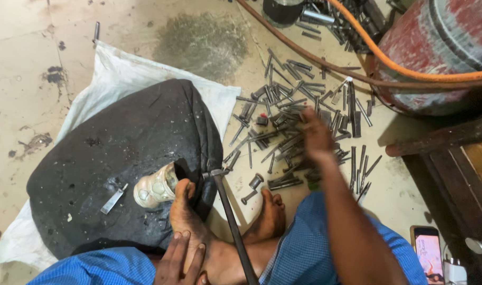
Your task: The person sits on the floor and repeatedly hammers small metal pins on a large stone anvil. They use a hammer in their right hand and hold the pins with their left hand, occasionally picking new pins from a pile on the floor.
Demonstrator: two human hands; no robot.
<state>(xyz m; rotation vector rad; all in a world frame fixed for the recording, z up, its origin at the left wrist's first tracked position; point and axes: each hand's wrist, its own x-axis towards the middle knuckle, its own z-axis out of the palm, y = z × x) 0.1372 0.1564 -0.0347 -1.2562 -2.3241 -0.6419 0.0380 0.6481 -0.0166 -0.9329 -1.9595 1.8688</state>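
Hands first. Left hand (181,259) lies flat on the person's left foot (187,214) at the bottom edge, fingers spread and slack, gripping nothing. Long dark rod (233,224) leans between the two bare feet, its upper end at the rim of a black cushion (119,153). Right foot (267,216) rests on the floor beside the rod. Phone (427,252) lies on the floor at lower right, well apart from both hands.

Right hand (316,136) is stretched forward over a bolt pile (299,121) and is blurred; whether its fingers are closed on a bolt cannot be told. Two loose bolts (252,189) lie just ahead of the right foot, nearer than the pile.

On the cushion sit a flat metal strip (114,199) and a pale rounded piece (155,186), the latter touching the left foot's toes. Cushion lies on a white sack (119,74).

Beyond the pile, an orange hose (389,60) and a brown hose (304,53) cross the floor toward a red cylinder (436,47). Dark wooden frame (452,158) stands at right.
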